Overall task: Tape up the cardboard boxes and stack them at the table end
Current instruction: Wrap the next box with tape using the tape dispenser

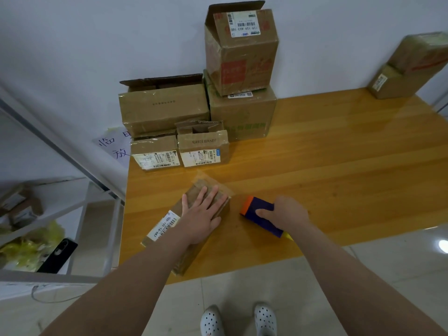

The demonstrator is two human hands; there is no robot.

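Left hand: fingers straight and spread, pressed flat on the small box, probably to pin it against the pull of the tape.
Right hand: fingers wrapped tight around the tape dispenser, held low at the box's 3 o'clock, seemingly to draw or cut the strip.
Small box: at 6 o'clock, by the near edge of the table; clear tape lifts at its far end.
Waiting boxes: 12 o'clock against the wall, several with flaps open.
Stacked boxes: 2 o'clock, at the far end of the table.
Surface: glossy orange wood.
Room: pale tiled floor; metal shelf at 9 o'clock.
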